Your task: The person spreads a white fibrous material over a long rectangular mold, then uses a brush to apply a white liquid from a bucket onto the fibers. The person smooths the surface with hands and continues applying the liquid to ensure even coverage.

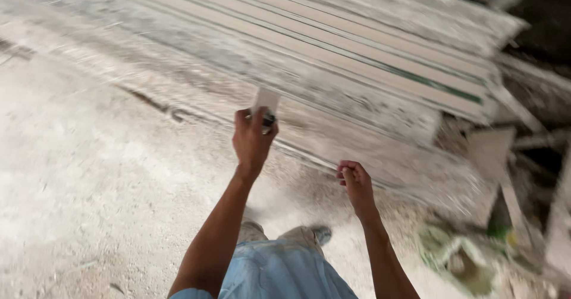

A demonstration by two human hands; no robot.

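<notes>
Hands both raised in front of the body, head view blurred by motion, so fine detail is soft.

Left hand (253,139): fingers curled shut around a small pale flat piece (266,101), squarish, which sticks up above the knuckles. Something small and dark sits at the fingertips just under it; can't tell what it is. The piece is held upright, in the air, in front of the edge of the board stack.

Right hand (355,183): lower and nearer the body, fingers curled inward into a loose fist. Can't tell whether anything is pinched in it. Well apart from the left hand, touching nothing visible.

Stack of long pale boards (369,55): lies flat, running diagonally from upper left to right, dusty, thin green lines showing between the layers along the edge. Both hands are on the near side of it.

Floor (89,174): bare, grey-white, covered in dust. Rubble and broken pale pieces (493,156) lie at the right end of the stack, with a crumpled greenish-white scrap (455,257) on the floor below them.

Pale trouser leg and a dark shoe (322,234) show between the forearms.
</notes>
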